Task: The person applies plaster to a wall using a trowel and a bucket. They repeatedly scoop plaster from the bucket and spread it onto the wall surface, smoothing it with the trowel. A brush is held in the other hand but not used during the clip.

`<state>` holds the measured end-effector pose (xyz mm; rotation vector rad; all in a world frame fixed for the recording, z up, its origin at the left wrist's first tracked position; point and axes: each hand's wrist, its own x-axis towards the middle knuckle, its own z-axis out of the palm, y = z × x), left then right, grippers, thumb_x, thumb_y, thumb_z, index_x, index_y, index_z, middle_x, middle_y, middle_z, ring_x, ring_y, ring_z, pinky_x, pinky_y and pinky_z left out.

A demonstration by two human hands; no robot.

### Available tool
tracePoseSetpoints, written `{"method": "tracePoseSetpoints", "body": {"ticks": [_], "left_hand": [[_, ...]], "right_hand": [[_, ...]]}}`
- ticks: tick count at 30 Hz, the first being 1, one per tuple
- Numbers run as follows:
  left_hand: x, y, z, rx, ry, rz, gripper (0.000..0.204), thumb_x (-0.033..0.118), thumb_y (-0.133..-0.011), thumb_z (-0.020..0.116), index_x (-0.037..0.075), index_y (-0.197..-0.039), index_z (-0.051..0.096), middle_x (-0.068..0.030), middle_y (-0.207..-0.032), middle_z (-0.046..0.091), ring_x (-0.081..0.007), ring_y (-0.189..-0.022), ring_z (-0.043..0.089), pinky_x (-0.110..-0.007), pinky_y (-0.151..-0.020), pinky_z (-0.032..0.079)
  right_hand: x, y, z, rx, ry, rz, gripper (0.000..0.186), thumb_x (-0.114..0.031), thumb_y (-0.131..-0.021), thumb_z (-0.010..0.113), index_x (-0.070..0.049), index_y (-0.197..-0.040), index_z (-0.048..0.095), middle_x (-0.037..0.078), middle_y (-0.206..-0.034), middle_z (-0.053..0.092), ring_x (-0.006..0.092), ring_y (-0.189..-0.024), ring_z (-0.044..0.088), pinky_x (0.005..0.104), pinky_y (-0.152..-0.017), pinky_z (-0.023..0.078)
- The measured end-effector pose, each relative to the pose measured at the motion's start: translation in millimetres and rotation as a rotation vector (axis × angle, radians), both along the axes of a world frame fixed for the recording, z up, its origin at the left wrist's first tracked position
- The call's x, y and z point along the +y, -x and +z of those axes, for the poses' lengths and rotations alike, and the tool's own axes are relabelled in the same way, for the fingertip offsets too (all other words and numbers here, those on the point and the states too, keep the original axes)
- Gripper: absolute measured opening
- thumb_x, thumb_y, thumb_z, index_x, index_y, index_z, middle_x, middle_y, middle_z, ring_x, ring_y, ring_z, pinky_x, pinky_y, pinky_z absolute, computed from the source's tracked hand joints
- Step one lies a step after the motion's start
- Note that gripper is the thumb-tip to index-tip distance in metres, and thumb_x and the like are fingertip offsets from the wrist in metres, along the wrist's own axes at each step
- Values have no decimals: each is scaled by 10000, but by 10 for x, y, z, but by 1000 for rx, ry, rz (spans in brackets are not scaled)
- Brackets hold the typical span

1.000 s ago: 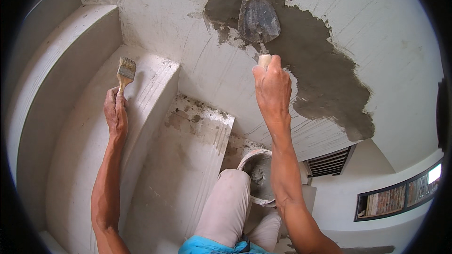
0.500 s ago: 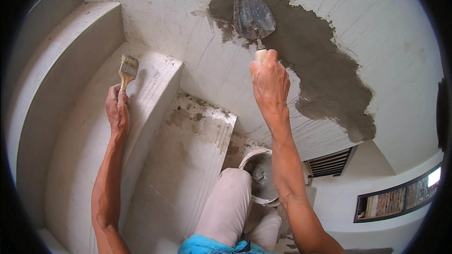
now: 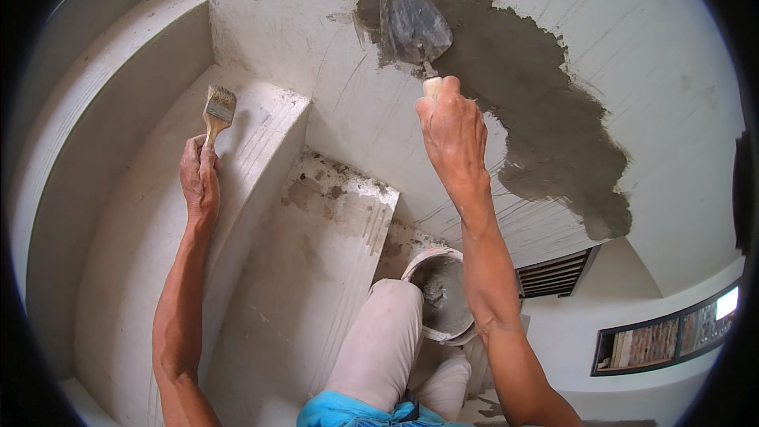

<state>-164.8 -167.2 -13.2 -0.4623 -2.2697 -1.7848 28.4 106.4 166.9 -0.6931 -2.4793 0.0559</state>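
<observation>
My right hand (image 3: 453, 128) grips the pale handle of a trowel (image 3: 415, 22). The trowel's grey, smeared blade lies against the wall at the upper left part of a dark patch of wet mortar (image 3: 545, 103). That patch spreads down and to the right over the pale wall (image 3: 364, 134). Over the steps at the left, my left hand (image 3: 199, 178) holds a paintbrush (image 3: 219, 111) upright by its wooden handle, bristles up and clear of the wall. Beside my knee stands a bucket (image 3: 433, 253) with grey mortar (image 3: 445, 292) in it; my right forearm passes close by its rim.
Concrete steps (image 3: 261, 138) climb along the left, their edges curving. A lower step (image 3: 316, 269) lies by my leg, with splashes and dark stains near the wall. A dark slatted vent (image 3: 556, 271) and a long framed window (image 3: 668, 332) are at the lower right.
The trowel blade has slid slightly left and up across the mortar, its handle tilting with my right hand. My left hand and the paintbrush have barely moved.
</observation>
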Motion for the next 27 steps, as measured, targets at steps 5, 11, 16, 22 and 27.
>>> {"method": "tracePoseSetpoints", "body": {"ticks": [5, 11, 16, 22, 27], "left_hand": [[12, -68, 103, 0, 39, -1, 246, 204, -1016, 476, 7, -1064, 614, -15, -737, 511, -129, -681, 479, -309, -644, 407], [-38, -76, 56, 3, 6, 5, 246, 196, -1006, 485, -4, -1065, 617, -21, -743, 520, -128, -681, 482, -310, -640, 410], [-6, -27, 48, -14, 13, 3, 245, 188, -1003, 482, -5, -1068, 618, -22, -752, 529, -124, -685, 489, -311, -643, 416], [6, -47, 56, -22, 6, 3, 244, 189, -1003, 483, -2, -1077, 615, -26, -753, 537, -127, -692, 498, -310, -652, 421], [-57, -53, 47, -31, 32, 6, 253, 198, -1011, 479, -3, -1086, 613, -29, -755, 537, -130, -693, 498, -311, -652, 421]], "right_hand": [[71, -33, -285, -76, 31, 58, 189, -131, -905, 564, 52, -915, 519, 314, -754, 657, 480, -754, 687, 537, -698, 565], [-126, -69, 51, -39, 50, 72, 197, -137, -905, 549, 60, -904, 535, 311, -770, 663, 484, -777, 686, 538, -712, 565], [99, 60, -39, -47, 56, 100, 226, -162, -893, 571, 61, -906, 535, 319, -789, 660, 487, -779, 682, 545, -702, 552], [56, -50, -388, -156, 129, 200, 214, -152, -879, 587, 55, -905, 537, 310, -751, 650, 484, -749, 679, 541, -690, 549], [-140, -5, -11, -61, 72, 146, 197, -134, -880, 588, 51, -897, 523, 281, -710, 651, 454, -707, 688, 537, -673, 551]]}}
